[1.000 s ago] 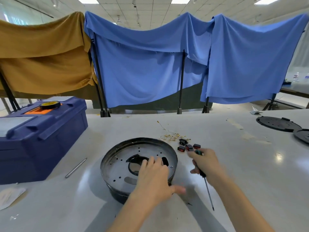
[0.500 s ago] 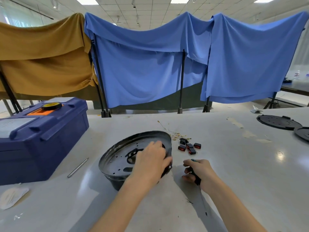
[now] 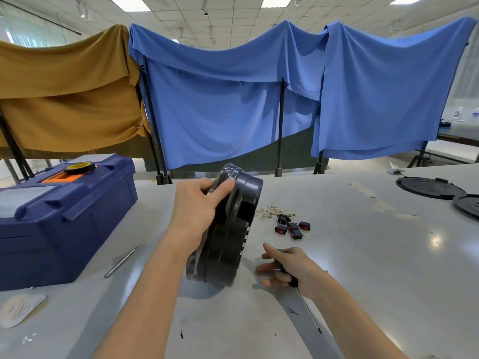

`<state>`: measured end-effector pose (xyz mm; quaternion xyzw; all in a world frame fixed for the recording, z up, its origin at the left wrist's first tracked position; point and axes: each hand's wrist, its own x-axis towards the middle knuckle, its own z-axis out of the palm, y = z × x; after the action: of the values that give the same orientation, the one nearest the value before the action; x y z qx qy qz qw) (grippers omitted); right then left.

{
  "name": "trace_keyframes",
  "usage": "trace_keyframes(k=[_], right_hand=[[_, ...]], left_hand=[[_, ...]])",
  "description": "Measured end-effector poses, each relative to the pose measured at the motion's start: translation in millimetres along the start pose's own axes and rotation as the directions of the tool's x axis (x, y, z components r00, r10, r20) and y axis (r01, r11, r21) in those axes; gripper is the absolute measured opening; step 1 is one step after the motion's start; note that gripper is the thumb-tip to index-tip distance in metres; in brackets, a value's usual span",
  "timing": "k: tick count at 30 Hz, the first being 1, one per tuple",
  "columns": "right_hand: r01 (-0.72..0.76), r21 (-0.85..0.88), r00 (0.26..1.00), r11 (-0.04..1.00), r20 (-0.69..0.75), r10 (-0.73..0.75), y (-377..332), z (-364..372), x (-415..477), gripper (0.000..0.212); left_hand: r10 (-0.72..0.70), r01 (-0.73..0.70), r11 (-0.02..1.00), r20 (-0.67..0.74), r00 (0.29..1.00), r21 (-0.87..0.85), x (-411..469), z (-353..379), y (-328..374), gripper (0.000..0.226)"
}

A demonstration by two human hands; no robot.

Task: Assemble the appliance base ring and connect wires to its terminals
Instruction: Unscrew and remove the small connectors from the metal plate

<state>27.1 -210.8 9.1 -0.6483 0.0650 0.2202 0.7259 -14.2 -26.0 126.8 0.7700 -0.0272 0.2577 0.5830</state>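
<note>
The left hand (image 3: pixel 193 208) grips the black appliance base ring (image 3: pixel 233 229) by its upper rim, thumb over the edge and fingers curled behind. The ring stands on its edge, almost upright, with its outer wall turned to the right. Motion blur hides whether its lower edge touches the table (image 3: pixel 363 268).

Just right of that grip and lower, the right hand (image 3: pixel 290 268) holds a screwdriver (image 3: pixel 308 312) in its palm. Its fingers are partly spread toward the ring, and the shaft points back at the person.

Beyond the right hand lie about 5 red-and-black switches (image 3: pixel 291 226). A small heap of brass terminals (image 3: pixel 270 211) lies just past them.

Left of the grip sits 1 closed blue toolbox (image 3: pixel 64 221). Its contents are hidden, and a tape roll (image 3: pixel 79 167) rests on its lid. A metal rod (image 3: pixel 120 262) lies between the toolbox and the left forearm. Far to the right lie 2 black discs (image 3: pixel 427 187).
</note>
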Motion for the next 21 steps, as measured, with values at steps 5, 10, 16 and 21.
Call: trace_keyframes(k=[5,10,16,21], right_hand=[[0.026,0.027,0.998,0.999,0.056,-0.027,2,4,2,0.051],[0.175,-0.172,0.978,0.970,-0.084,-0.191,4,3,5,0.013],[0.243,-0.477,0.889,0.845,-0.239,-0.390,-7,-7,4,0.021],[0.212,-0.640,0.829,0.739,-0.283,-0.482,-13,-16,1,0.029]], left_hand=[[-0.245,0.229,0.904,0.000,0.969,-0.360,5,-9,-6,0.023],[-0.371,0.306,0.803,-0.028,0.928,-0.512,4,-13,-18,0.026],[-0.502,0.398,0.690,-0.004,0.865,-0.605,5,-16,-53,0.020],[-0.608,0.512,0.706,-0.046,0.793,-0.489,9,-22,-97,0.021]])
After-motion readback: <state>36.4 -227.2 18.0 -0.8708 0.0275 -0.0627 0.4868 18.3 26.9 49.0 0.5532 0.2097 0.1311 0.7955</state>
